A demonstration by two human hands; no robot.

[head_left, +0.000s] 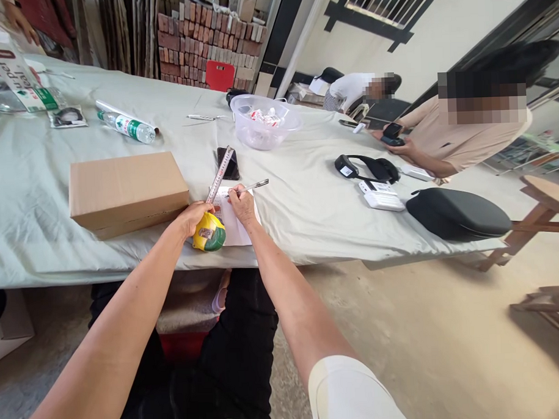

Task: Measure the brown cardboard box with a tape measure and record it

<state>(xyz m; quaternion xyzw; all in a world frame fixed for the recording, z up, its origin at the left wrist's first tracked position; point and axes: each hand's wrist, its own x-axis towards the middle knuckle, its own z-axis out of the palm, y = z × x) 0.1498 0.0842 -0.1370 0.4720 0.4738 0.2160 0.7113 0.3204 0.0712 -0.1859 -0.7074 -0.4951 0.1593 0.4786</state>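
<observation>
My left hand (pixel 193 217) is closed on a yellow and green tape measure (pixel 209 232). Its blade (pixel 219 174) is pulled out and slants away over the paper, the far end lying across a dark phone (pixel 231 165). In my right hand (pixel 243 204) is a pen (pixel 257 184), held in a writing grip over a white sheet of paper (pixel 237 230) that bears some marks. The pen's tip is hidden by my fingers. Just left of my left hand stands a closed cardboard box (pixel 127 187).
A clear plastic bowl (pixel 263 123) with wrapped items stands beyond the phone. Water bottles (pixel 128 126) lie at the left. To the right are a headset (pixel 367 168), white boxes (pixel 384 200) and a black case (pixel 458 214). A person (pixel 478 123) holds a device across the table.
</observation>
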